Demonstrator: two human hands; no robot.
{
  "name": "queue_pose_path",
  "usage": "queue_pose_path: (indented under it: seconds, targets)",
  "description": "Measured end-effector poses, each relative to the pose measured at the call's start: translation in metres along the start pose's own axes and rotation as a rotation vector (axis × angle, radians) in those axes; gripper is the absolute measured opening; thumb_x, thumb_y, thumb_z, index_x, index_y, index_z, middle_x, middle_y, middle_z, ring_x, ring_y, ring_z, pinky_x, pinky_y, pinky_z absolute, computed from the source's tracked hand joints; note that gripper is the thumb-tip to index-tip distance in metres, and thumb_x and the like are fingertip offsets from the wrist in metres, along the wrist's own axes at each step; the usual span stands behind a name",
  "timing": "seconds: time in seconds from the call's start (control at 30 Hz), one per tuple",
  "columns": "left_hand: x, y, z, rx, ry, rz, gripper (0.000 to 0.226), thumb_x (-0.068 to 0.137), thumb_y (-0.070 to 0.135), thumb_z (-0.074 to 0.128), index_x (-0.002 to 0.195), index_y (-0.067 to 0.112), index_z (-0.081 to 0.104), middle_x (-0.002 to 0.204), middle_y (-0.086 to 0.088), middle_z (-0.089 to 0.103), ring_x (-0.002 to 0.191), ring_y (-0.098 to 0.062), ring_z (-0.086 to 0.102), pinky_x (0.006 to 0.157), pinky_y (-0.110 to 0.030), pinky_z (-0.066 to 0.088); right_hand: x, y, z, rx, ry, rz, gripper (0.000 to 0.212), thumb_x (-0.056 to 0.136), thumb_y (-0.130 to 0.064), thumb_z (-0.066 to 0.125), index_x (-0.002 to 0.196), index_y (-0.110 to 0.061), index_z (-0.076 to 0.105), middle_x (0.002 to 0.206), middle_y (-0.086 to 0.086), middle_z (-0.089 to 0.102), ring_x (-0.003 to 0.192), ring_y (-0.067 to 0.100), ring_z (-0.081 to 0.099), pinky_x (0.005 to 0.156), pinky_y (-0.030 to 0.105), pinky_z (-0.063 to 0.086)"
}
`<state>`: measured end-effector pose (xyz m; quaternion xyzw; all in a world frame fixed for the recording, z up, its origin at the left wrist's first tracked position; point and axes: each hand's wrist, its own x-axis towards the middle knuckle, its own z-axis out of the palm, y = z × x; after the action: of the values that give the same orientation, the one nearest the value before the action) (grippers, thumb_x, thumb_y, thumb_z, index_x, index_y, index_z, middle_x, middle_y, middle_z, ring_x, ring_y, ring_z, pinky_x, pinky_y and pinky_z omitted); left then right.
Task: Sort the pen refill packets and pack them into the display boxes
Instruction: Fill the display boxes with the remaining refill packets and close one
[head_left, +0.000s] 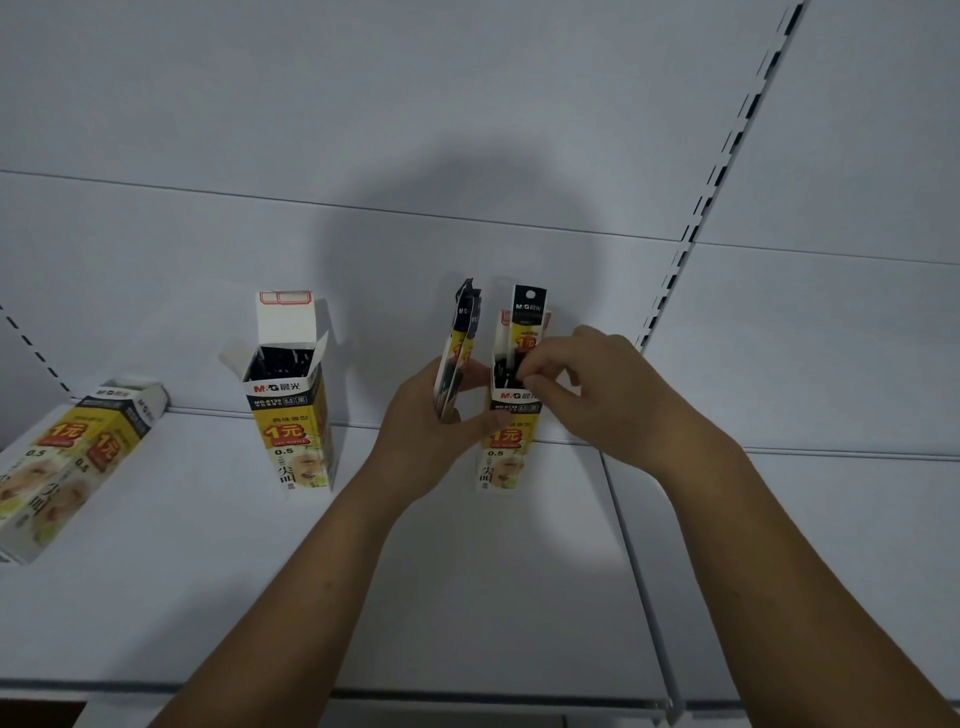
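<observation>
Packet (528, 318) — in right grip (605, 395), half inside box (505, 457)

The shelf (493, 597) is bare along its front edge. Near the back edge stand the middle box (291, 415) and the right box (501, 470), well apart. The lying box (62, 467) blocks the left edge.

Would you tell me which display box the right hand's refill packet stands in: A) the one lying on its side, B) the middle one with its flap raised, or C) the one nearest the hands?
C: the right hand pinches a refill packet sticking up out of the upright display box by the hands; the left hand holds a separate bundle of packets.
</observation>
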<state>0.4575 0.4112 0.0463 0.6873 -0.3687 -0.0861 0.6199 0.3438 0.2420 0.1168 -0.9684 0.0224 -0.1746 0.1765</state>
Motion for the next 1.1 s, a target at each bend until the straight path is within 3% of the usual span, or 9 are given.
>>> queue_pose_path:
  seconds: [0.2, 0.3, 0.43, 0.53, 0.63, 0.77, 0.9, 1.0, 1.1]
  targets:
    - [0.002, 0.000, 0.000, 0.002, -0.005, -0.008, 0.038, 0.081, 0.023, 0.089, 0.102, 0.042, 0.063, 0.104, 0.033, 0.070, 0.095, 0.000, 0.069, 0.069, -0.013, 0.051, -0.001, -0.004, 0.001, -0.061, 0.002, -0.028, 0.020, 0.105, -0.024, 0.056, 0.110, -0.028, 0.075, 0.084, -0.025, 0.061, 0.085, 0.005, 0.047, 0.077, 0.022, 0.033]
    - [0.002, -0.001, 0.003, -0.011, 0.007, -0.022, 0.038, 0.081, 0.023, 0.089, 0.103, 0.041, 0.064, 0.105, 0.031, 0.071, 0.090, -0.029, 0.067, 0.069, -0.031, 0.056, -0.003, -0.006, 0.007, -0.142, -0.084, -0.031, 0.025, 0.107, -0.026, 0.050, 0.109, -0.024, 0.075, 0.084, -0.012, 0.067, 0.086, 0.015, 0.051, 0.087, 0.039, 0.040]
    - [0.002, -0.001, 0.001, 0.000, 0.000, -0.031, 0.035, 0.081, 0.024, 0.089, 0.103, 0.040, 0.065, 0.106, 0.029, 0.072, 0.089, -0.030, 0.068, 0.070, -0.038, 0.057, 0.001, -0.008, -0.005, 0.135, 0.212, 0.068, 0.016, 0.104, -0.030, 0.059, 0.097, -0.028, 0.074, 0.087, -0.017, 0.070, 0.072, -0.002, 0.058, 0.072, 0.011, 0.038]
    - [0.002, -0.001, 0.000, 0.017, -0.005, -0.033, 0.034, 0.081, 0.026, 0.089, 0.104, 0.038, 0.066, 0.106, 0.029, 0.072, 0.093, -0.031, 0.068, 0.072, -0.038, 0.056, 0.012, -0.008, -0.015, 0.264, 0.411, 0.178, 0.012, 0.094, -0.039, 0.074, 0.102, -0.031, 0.069, 0.092, -0.016, 0.070, 0.068, 0.002, 0.055, 0.066, 0.006, 0.041]
    - [0.002, 0.000, 0.001, 0.004, -0.005, -0.035, 0.035, 0.081, 0.023, 0.089, 0.102, 0.038, 0.065, 0.105, 0.031, 0.072, 0.093, -0.022, 0.070, 0.067, -0.028, 0.055, 0.025, -0.011, -0.014, 0.280, 0.305, 0.139, 0.016, 0.092, -0.034, 0.078, 0.105, -0.026, 0.072, 0.093, -0.011, 0.070, 0.071, 0.005, 0.058, 0.067, 0.008, 0.042]
    - [0.003, 0.000, 0.002, -0.001, -0.003, -0.042, 0.035, 0.082, 0.021, 0.088, 0.102, 0.038, 0.065, 0.104, 0.032, 0.071, 0.091, -0.047, 0.064, 0.068, -0.034, 0.054, 0.030, -0.012, -0.009, 0.307, 0.329, 0.075, 0.007, 0.095, -0.014, 0.072, 0.097, -0.018, 0.077, 0.087, -0.010, 0.073, 0.076, 0.000, 0.061, 0.071, 0.007, 0.042]
    - [0.005, -0.003, -0.001, 0.016, -0.001, -0.036, 0.034, 0.081, 0.024, 0.089, 0.101, 0.039, 0.066, 0.106, 0.029, 0.072, 0.090, -0.040, 0.066, 0.068, -0.034, 0.054, 0.025, -0.008, -0.009, 0.341, 0.376, 0.109, 0.011, 0.095, -0.013, 0.071, 0.098, -0.022, 0.076, 0.087, -0.014, 0.072, 0.077, -0.001, 0.061, 0.070, 0.007, 0.041]
    - [0.004, -0.004, 0.000, 0.013, -0.004, -0.030, 0.034, 0.082, 0.025, 0.089, 0.101, 0.040, 0.066, 0.106, 0.028, 0.073, 0.092, -0.039, 0.067, 0.071, -0.038, 0.055, 0.022, -0.007, -0.003, 0.206, 0.232, 0.080, 0.017, 0.097, -0.013, 0.067, 0.101, -0.025, 0.078, 0.095, -0.014, 0.075, 0.075, -0.003, 0.059, 0.071, 0.006, 0.039]
    - [0.005, -0.002, 0.001, 0.008, -0.008, -0.021, 0.035, 0.082, 0.022, 0.088, 0.101, 0.040, 0.065, 0.106, 0.029, 0.072, 0.092, -0.039, 0.067, 0.070, -0.037, 0.055, 0.019, -0.004, 0.006, 0.010, 0.070, 0.015, 0.022, 0.100, -0.018, 0.058, 0.101, -0.026, 0.079, 0.083, -0.015, 0.070, 0.072, 0.006, 0.055, 0.075, 0.030, 0.046]
